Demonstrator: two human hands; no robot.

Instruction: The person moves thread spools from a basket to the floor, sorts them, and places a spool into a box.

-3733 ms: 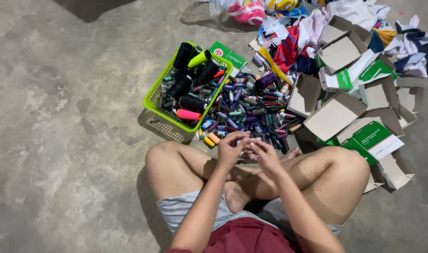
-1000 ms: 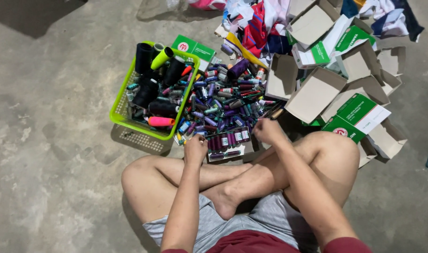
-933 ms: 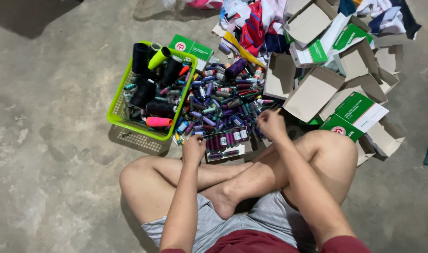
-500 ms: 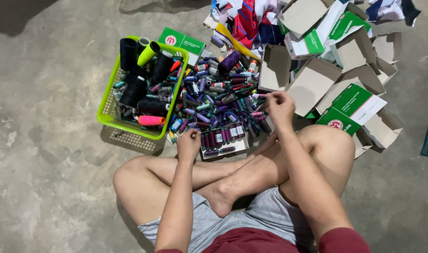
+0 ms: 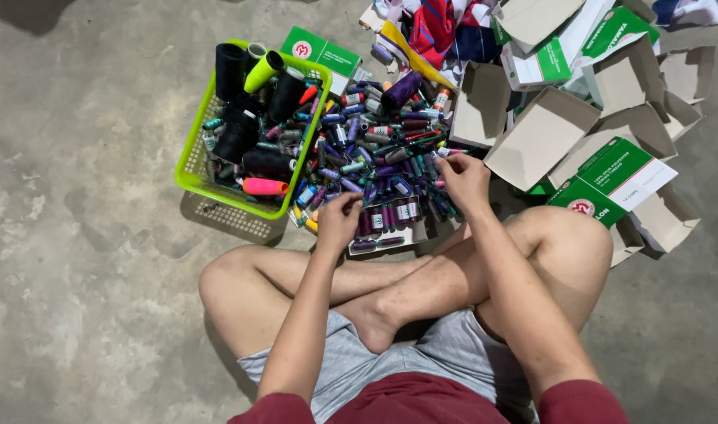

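— What's spread on the concrete floor (image 5: 76, 235)?

— Opened cardboard boxes (image 5: 541, 135), a green basket (image 5: 188, 169) of big cones, and a heap of small thread spools (image 5: 382, 153), all within reach.

— The hands?

— Left hand (image 5: 339, 222) curls at the low tray (image 5: 389, 235) of spools, contents unclear; right hand (image 5: 462, 177) pinches into the heap.

Bare grey concrete floor (image 5: 84, 235), mottled and stained, evenly lit, with a dark shadow at top left.
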